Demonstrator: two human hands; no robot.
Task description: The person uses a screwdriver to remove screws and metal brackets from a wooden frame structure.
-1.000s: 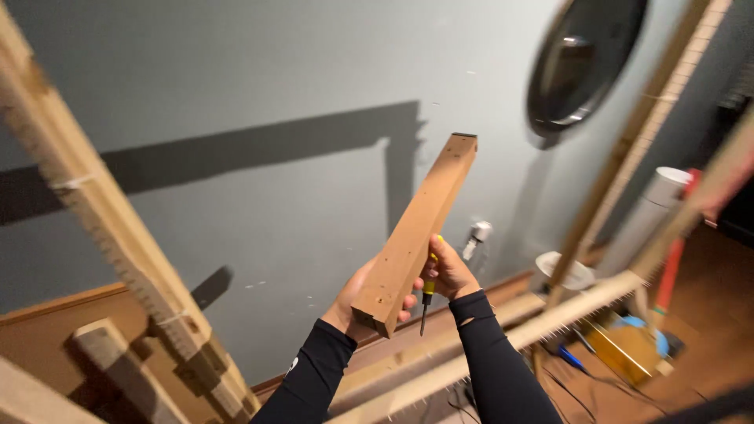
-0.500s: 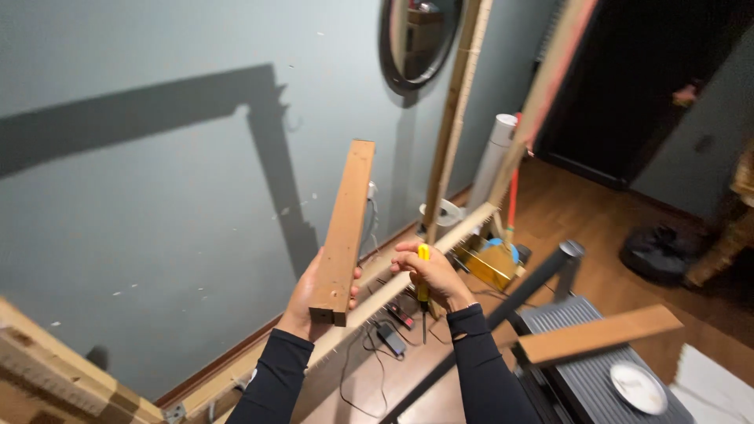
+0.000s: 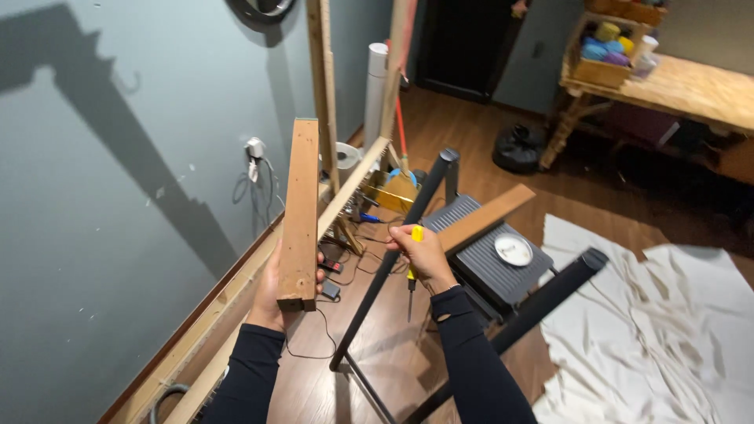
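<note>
My view has swung from the wall toward the floor, my left hand (image 3: 276, 294) still gripping the wood plank (image 3: 301, 210), right hand (image 3: 422, 253) closed around the screwdriver (image 3: 411, 271).

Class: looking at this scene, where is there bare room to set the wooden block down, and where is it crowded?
Free: the white drop cloth right of the black ladder, and bare wood floor toward the doorway. Crowded: cables and tools along the grey wall's foot.

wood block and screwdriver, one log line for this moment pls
left hand: holds wood block upright | right hand: grips yellow-handled screwdriver, tip down | below: black ladder frame, white drop cloth
</note>
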